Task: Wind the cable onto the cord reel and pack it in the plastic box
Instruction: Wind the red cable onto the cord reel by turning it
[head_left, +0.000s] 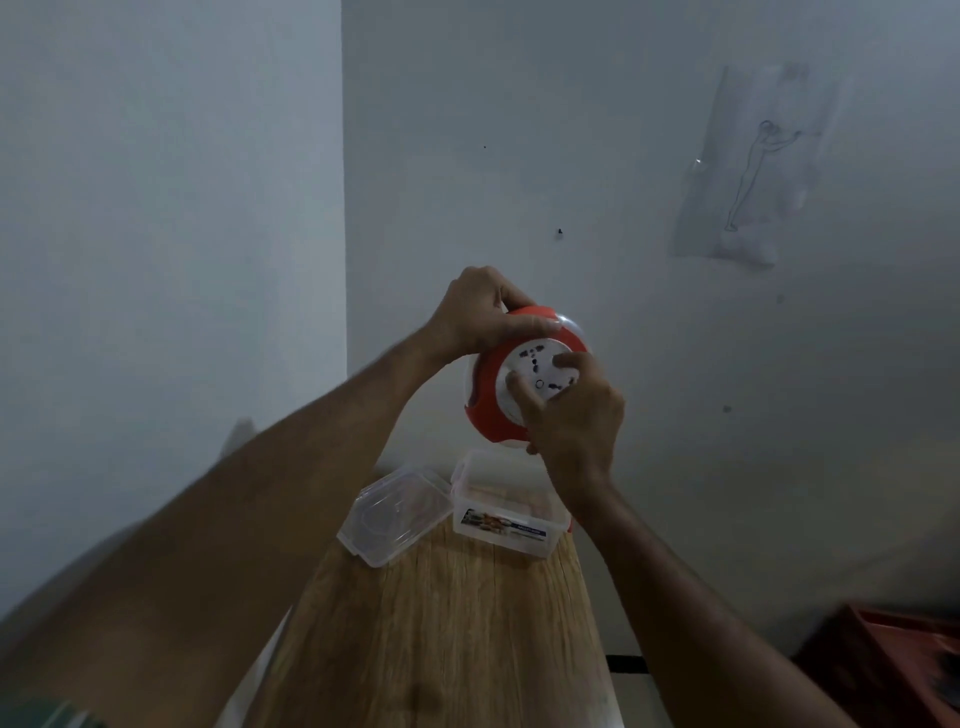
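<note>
A red-and-white cord reel (511, 376) is held up in the air near the centre of the view, above the far end of a wooden table (441, 623). Its top edge, at about 11 o'clock on the reel, is gripped by the left hand (480, 312), the fingers curled over the red rim and the thumb laid along the front. The white socket face is pressed by the fingertips of the right hand (571, 415), which is curled round the reel's rim at 4 o'clock. No loose cable can be made out. Below the reel, at 6 o'clock, an open clear plastic box (501, 514) is seen on the table, with its lid (395, 512) lying just beside it at 9 o'clock. A red crate (893, 670) is visible at 4 o'clock.
</note>
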